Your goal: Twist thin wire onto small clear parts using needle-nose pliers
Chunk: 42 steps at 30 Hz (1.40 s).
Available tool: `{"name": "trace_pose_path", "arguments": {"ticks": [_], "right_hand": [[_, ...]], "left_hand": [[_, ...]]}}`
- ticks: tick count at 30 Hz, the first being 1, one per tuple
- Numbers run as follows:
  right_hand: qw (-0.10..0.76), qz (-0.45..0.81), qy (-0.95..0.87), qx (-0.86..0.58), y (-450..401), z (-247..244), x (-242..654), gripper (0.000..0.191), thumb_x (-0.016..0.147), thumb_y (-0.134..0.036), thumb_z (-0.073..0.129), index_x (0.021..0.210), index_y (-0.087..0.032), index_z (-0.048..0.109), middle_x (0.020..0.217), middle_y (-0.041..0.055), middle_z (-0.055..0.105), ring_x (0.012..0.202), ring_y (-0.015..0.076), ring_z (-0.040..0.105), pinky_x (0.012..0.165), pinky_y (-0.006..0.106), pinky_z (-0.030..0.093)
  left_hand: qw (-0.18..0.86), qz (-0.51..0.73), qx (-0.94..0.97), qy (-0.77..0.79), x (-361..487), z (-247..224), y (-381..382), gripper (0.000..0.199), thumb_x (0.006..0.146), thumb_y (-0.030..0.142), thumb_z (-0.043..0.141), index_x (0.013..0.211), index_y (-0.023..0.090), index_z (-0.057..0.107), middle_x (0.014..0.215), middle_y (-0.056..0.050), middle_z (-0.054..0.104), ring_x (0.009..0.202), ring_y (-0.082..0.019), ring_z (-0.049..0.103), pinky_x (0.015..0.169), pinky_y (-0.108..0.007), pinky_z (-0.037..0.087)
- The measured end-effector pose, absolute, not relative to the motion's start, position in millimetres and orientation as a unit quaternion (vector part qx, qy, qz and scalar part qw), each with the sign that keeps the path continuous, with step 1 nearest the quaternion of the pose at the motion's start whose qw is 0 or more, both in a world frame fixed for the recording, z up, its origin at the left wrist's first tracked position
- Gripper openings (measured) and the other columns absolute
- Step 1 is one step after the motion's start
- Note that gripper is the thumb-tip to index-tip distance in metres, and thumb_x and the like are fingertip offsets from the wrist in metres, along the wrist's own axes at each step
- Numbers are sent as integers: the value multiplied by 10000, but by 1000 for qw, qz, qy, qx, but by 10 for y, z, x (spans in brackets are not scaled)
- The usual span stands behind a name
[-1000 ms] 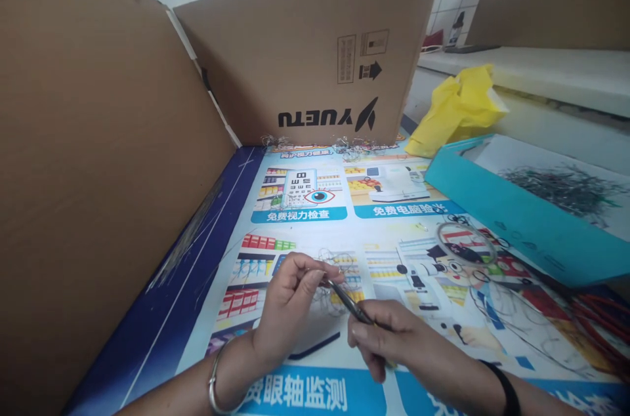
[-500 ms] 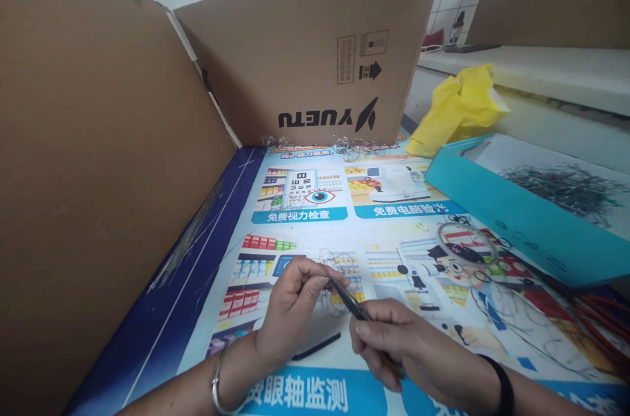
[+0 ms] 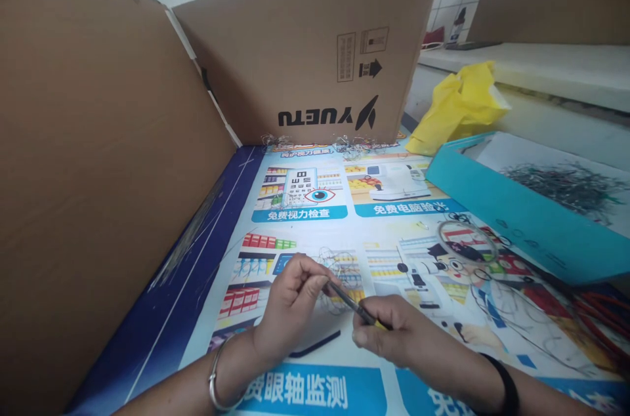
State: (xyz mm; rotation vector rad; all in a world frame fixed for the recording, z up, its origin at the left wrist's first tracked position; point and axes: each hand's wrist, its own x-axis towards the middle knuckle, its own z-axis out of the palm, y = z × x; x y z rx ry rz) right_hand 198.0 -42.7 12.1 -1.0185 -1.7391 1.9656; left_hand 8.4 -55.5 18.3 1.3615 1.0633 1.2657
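Observation:
In the head view, my right hand (image 3: 388, 331) is wrapped round a pair of long-nose pliers (image 3: 348, 298) with dark jaws and a bit of yellow at the handle. The jaws point up and left, and their tip meets the fingertips of my left hand (image 3: 293, 301). My left thumb and index finger are pinched together; whatever lies between them is too small to make out. Just behind the fingertips, thin wire loops (image 3: 339, 265) lie on the printed sheet (image 3: 305, 239).
Cardboard walls (image 3: 300, 48) stand at the left and back, with tangled wire (image 3: 349, 145) along the back foot. To the right are a turquoise box (image 3: 512, 219) holding many short wire pieces (image 3: 566, 189), a yellow bag (image 3: 457, 107), a wire coil (image 3: 467, 242) and red cords (image 3: 600, 324).
My right hand has turned, so the pliers lie at a different angle and yellow shows on the handle. My left hand has barely moved.

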Motion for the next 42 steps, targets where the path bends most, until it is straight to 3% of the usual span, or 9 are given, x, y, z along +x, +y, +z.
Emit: {"name": "trace_pose_path", "arguments": {"ticks": [9,15,21,29,42], "right_hand": [[121,634,-670,-366,-343,205,2072,204,786,-328,573,671,-168,522,548,-56,393,502,62,332,456,185,253],[129,745,-557,-345,-310,165,2110,305,745,-457,624,730,-167,532,469,-91,340,405,42,273,394,183,210],[137,808,-483,-309,-321,63,2104,349,736,-484,634,757,-142,568,439,-92,366,370,30,266,365,176,181],[121,820,-472,-299,-397,49,2040,357,762,-478,617,754,-123,589,496,-45,497,367,31,382,355,155,257],[138,870,-371,-294,-510,31,1926,377,743,-499,632,738,-129,561,478,-39,512,366,59,473,339,155,337]], "left_hand": [[470,476,614,419,20,242,-516,90,873,216,530,821,164,581,787,-43,663,725,-141,630,691,-264,502],[531,461,574,420,-17,256,-446,119,886,253,514,906,162,588,890,-69,697,801,-153,633,755,-285,495],[524,457,556,456,-6,233,-431,189,885,304,514,813,151,598,745,-39,678,697,-129,623,678,-246,494],[551,490,476,479,29,206,-438,231,890,340,509,798,140,576,775,-42,687,716,-156,678,664,-253,511],[574,523,460,430,95,192,-517,165,885,296,528,853,143,582,796,-42,708,752,-163,695,680,-269,556]]}}
